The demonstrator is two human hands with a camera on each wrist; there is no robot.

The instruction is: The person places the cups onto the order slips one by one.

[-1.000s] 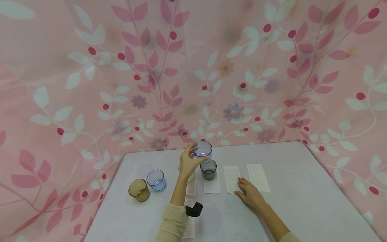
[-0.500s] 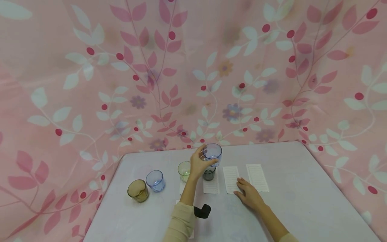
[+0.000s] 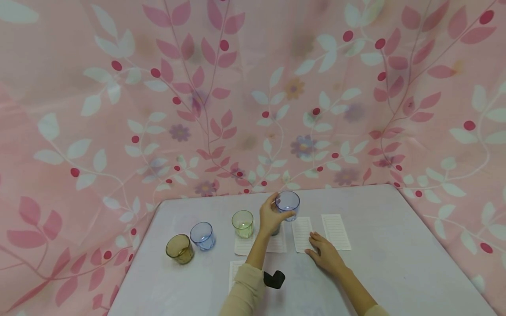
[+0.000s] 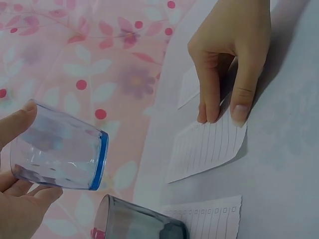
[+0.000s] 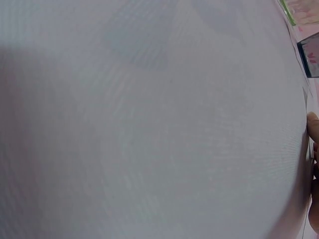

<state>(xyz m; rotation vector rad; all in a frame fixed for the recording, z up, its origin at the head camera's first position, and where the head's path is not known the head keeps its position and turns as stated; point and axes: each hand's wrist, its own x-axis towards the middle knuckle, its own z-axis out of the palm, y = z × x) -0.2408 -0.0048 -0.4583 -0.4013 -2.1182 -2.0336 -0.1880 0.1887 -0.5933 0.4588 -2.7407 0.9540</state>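
Note:
My left hand (image 3: 270, 218) holds a clear blue-tinted drinking glass (image 3: 290, 207) above the table, thumb on one side and fingers on the other. In the left wrist view the same glass (image 4: 60, 149) shows a dark blue rim. Just below it, a dark grey glass (image 4: 142, 221) stands on a lined paper slip; the head view has it mostly hidden behind my left hand. My right hand (image 3: 327, 256) rests at the near right edge of another lined slip (image 3: 302, 228), its thumb and fingertips touching the paper. Only part of the right hand (image 5: 313, 164) appears in the right wrist view.
A pale green glass (image 3: 243, 224) stands on a slip left of my left hand. Further left are a blue glass (image 3: 203, 236) and an amber glass (image 3: 180, 249). More slips lie at the right (image 3: 337, 232) and beneath my left forearm. A patterned pink curtain (image 3: 253, 109) rises behind the table.
My left hand has carried the blue-tinted glass to the right and slightly nearer, past the grey glass. The green glass has come into fuller view. My right hand has stayed in place.

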